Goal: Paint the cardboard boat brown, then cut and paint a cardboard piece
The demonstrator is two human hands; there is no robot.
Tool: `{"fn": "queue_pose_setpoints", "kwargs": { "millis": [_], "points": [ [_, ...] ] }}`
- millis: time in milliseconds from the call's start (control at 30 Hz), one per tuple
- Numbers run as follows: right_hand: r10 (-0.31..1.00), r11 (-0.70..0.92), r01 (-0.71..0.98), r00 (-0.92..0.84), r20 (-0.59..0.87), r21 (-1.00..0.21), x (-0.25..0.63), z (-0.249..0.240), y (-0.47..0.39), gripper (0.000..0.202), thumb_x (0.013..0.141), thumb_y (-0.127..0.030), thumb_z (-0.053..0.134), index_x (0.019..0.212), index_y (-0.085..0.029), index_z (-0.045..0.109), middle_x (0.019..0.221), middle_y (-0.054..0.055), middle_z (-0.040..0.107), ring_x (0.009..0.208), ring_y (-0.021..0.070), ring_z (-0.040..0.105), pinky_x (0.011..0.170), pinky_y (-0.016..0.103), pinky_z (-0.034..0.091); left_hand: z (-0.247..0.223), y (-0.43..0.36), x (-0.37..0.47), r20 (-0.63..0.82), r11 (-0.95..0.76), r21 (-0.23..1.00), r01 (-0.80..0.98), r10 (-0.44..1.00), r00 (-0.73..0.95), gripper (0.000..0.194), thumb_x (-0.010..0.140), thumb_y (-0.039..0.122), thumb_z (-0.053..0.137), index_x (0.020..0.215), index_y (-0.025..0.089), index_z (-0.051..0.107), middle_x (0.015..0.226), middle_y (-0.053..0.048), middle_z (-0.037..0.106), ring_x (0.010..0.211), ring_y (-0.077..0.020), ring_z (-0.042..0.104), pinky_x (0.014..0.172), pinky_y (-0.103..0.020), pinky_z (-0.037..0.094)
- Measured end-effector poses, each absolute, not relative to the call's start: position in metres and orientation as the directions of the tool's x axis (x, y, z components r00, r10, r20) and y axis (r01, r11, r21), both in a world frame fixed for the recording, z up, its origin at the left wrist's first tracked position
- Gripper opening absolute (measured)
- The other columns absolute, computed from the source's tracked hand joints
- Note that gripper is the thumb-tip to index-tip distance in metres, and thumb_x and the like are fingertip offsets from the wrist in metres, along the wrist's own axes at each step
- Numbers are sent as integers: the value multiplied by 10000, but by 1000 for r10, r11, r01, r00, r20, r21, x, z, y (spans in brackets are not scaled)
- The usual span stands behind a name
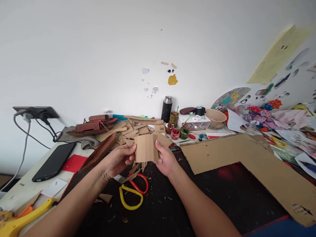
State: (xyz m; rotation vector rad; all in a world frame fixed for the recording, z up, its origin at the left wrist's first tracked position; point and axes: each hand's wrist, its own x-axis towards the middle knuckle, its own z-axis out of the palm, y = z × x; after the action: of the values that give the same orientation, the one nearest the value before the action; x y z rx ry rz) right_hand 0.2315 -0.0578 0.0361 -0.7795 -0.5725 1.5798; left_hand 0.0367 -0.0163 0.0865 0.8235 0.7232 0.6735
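Between my two hands is a small piece of cardboard, creased into upright strips and slightly bent. My left hand pinches its left edge, thumb in front. At the right edge, my right hand grips it the same way; the fingers behind the piece are partly hidden. Scissors with one red and one yellow handle lie below on the dark mat, their blades partly covered by my left hand and scraps. Behind the held piece is a heap of cardboard scraps.
A large L-shaped cardboard sheet lies on the right. Painted model boats, a phone and a yellow glue gun are on the left. A black flask and open paint jars stand near the wall.
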Motion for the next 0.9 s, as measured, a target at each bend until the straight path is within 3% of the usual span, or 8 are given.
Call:
{"fn": "queue_pose_setpoints", "kwargs": {
  "millis": [200,300,467,567,733,900],
  "points": [
    [992,-124,-680,-64,-110,-723,231,36,-57,549,674,-624,975,882,-171,746,609,-46,577,424,37,314,362,169,209,85,-19,41,-274,523,789,-323,769,577,509,535,326,1078,686,122,636,560,61,458,477,-25,296,377,-125,221],
    [992,-117,-650,-46,-115,-751,231,40,-58,548,675,-631,970,823,-175,705,597,-54,557,422,33,289,368,175,187,88,-19,40,-266,465,840,-279,802,536,537,535,404,1074,717,119,658,537,47,485,474,-39,332,386,-139,235],
    [991,-119,-604,-21,-134,-788,232,44,-59,594,647,-658,973,730,-185,622,481,-126,339,407,33,229,385,174,187,92,-18,37,-242,363,919,-155,829,504,607,606,612,997,677,160,598,477,21,507,445,-60,347,404,-168,226],
    [992,-113,-612,-22,-126,-783,233,42,-58,597,637,-646,982,730,-190,607,482,-129,342,405,36,221,385,184,181,90,-18,38,-247,348,930,-117,830,500,648,578,659,989,647,170,569,467,23,500,434,-54,335,413,-178,215],
    [986,-162,-634,-67,-155,-756,234,36,-57,566,623,-614,998,806,-207,650,494,-122,367,410,54,251,397,191,213,83,-18,41,-268,373,920,-120,823,501,647,549,652,1001,658,156,599,475,20,503,445,-51,330,417,-178,196],
    [985,-170,-675,-115,-125,-718,231,38,-58,591,610,-615,1009,750,-208,606,440,-143,302,391,35,145,371,187,163,77,-20,45,-283,414,892,-182,825,489,633,494,592,1039,686,148,631,499,40,489,456,-50,348,416,-169,197]
  ]
}}
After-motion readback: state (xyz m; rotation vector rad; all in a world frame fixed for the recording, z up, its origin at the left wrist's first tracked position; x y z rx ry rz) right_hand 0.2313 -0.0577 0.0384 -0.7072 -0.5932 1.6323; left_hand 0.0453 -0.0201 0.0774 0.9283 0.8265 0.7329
